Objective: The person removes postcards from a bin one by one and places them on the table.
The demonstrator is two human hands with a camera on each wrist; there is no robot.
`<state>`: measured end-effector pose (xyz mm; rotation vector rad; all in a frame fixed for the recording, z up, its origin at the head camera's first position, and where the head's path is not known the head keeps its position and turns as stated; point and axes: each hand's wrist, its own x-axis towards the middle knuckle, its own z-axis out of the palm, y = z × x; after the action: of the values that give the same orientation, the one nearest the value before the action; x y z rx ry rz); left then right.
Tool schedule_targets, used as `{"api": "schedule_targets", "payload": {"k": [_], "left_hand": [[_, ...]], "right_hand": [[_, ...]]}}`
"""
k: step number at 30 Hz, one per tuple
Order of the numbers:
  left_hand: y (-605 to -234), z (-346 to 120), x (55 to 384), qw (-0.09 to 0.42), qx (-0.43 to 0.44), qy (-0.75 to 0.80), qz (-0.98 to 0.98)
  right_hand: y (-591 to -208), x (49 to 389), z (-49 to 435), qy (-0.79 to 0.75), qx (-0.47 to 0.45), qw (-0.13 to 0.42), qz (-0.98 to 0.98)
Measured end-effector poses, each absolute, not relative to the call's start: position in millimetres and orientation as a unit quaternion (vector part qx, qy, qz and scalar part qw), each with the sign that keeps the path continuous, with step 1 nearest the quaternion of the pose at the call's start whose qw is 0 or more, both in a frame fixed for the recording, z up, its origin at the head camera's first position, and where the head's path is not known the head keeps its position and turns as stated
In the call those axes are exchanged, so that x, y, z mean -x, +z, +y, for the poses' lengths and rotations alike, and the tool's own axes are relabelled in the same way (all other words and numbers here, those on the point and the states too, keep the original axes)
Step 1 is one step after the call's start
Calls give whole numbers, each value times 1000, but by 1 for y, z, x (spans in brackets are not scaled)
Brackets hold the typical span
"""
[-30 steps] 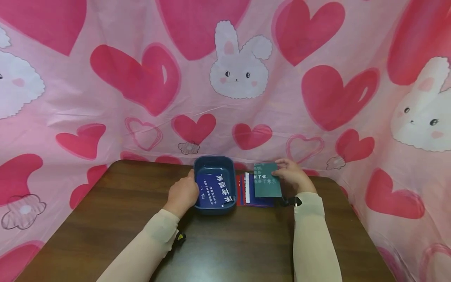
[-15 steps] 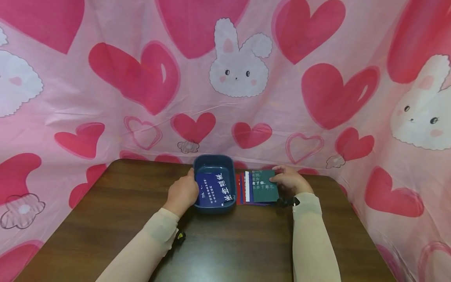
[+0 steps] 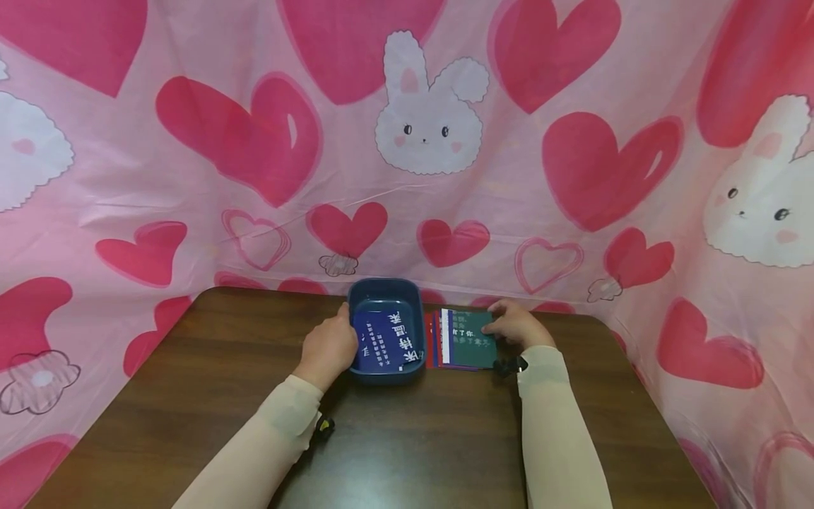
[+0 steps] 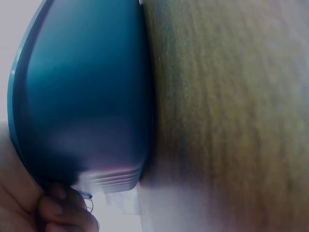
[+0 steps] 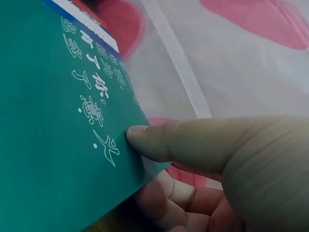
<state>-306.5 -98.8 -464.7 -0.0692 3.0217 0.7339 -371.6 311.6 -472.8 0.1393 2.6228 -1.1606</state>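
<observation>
Standing here, I see a person in long pale sleeves (image 3: 562,431) working with both hands over a dark wood-grain table (image 3: 407,445). The left hand (image 3: 328,348) grips the left rim of a rounded, deep-blue plastic bin (image 3: 381,378), its fingers curled close at the edge. The bin sits upright on the table, towards the far side. A dark blue card (image 3: 381,343) printed with white Chinese characters lies inside it, its largest characters along the right. Over to the right, the right hand (image 3: 521,324) pinches a green card (image 3: 473,345) at its right edge, thumb on the printed face and fingers curled in beneath, so there is only the card's thickness between them. White Chinese characters run across that card, some solid and some merely outlined. It overlaps several other cards just right of the bin, their left edges stepping out in white, blue and red, the red card (image 3: 429,350) nearest the bin; whether it touches the bin I can't tell. A pink fabric backdrop (image 3: 445,198) with hearts and white rabbits rises behind the table.
</observation>
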Motion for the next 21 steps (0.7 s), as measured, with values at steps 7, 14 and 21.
{"api": "schedule_targets", "payload": {"k": [7, 14, 21], "left_hand": [[-466, -98, 307, 18, 23, 239, 971], [-466, -98, 308, 17, 23, 235, 971], [-466, -98, 308, 30, 29, 234, 971]], "right_hand": [[-470, 371, 303, -354, -55, 128, 925], [-470, 371, 300, -342, -79, 133, 927], [-467, 367, 298, -341, -74, 134, 928]]}}
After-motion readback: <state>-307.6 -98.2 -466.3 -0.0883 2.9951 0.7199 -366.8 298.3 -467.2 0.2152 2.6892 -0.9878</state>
